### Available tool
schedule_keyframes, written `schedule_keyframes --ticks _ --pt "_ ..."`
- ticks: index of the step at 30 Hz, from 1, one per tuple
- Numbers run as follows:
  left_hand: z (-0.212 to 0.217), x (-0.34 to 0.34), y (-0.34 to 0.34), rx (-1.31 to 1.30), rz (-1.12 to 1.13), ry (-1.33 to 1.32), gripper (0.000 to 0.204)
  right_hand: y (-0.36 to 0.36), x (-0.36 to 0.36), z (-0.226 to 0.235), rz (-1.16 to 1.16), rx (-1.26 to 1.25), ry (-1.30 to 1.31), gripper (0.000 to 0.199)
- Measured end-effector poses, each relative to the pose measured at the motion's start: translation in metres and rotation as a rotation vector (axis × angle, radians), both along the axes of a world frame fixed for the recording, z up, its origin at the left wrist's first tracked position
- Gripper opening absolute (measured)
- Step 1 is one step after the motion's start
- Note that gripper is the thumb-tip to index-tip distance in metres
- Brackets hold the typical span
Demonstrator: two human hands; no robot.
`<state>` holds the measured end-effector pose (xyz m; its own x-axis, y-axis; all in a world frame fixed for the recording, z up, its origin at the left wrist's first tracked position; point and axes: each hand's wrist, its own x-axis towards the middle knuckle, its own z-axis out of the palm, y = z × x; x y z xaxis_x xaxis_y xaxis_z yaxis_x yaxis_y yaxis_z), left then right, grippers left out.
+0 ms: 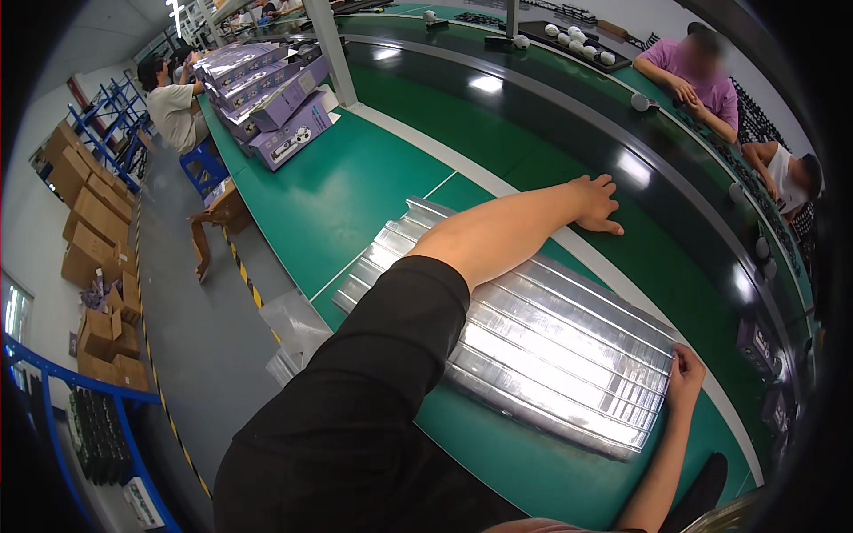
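Note:
A wide stack of clear, ribbed plastic trays (551, 333) lies across the green table in front of me, shining under the lights. My left arm, in a black sleeve, reaches over the trays. My left hand (597, 204) is beyond their far edge, open with fingers spread, over the near side of the dark green conveyor belt (498, 133). It holds nothing. At the trays' right end, my right hand (684, 377) has its fingers curled on the edge. Part of the stack is hidden under my left arm.
Purple printed boxes (293, 133) are piled at the table's far left. A metal post (330, 53) rises beside the belt. Clear plastic bags (293, 329) hang by the left edge. People sit across the belt near white round parts (577, 40). Cardboard boxes (93, 213) line the wall.

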<state>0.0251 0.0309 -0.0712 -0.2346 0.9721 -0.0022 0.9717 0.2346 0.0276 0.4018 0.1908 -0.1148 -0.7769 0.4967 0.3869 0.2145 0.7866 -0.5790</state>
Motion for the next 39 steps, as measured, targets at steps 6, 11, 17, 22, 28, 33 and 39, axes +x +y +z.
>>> schedule_keyframes --ticks 6,11,17,22,28,33,39 --pt "0.0 -0.001 -0.003 -0.005 0.0 -0.001 0.075 -0.001 -0.003 -0.001 0.011 -0.029 0.006 0.012" --pt "0.002 0.001 -0.004 -0.007 0.004 -0.007 0.075 -0.005 -0.002 0.003 -0.007 -0.032 -0.021 0.011" --pt "0.006 0.003 0.004 -0.018 -0.035 0.011 0.075 -0.006 0.003 0.007 0.0 0.022 0.009 0.01" --pt "0.003 -0.004 -0.005 0.008 -0.027 0.027 0.076 -0.019 -0.008 0.017 -0.03 0.047 -0.022 0.013" --pt "0.006 0.002 -0.006 0.002 0.006 0.01 0.074 -0.019 -0.004 0.016 -0.087 -0.007 -0.053 0.015" --pt "0.005 0.003 -0.001 0.0 0.001 -0.008 0.074 -0.017 0.0 0.016 -0.051 0.02 -0.013 0.016" --pt "0.007 0.004 -0.001 -0.024 0.028 -0.003 0.074 -0.016 -0.001 0.019 -0.058 0.021 -0.043 0.017"
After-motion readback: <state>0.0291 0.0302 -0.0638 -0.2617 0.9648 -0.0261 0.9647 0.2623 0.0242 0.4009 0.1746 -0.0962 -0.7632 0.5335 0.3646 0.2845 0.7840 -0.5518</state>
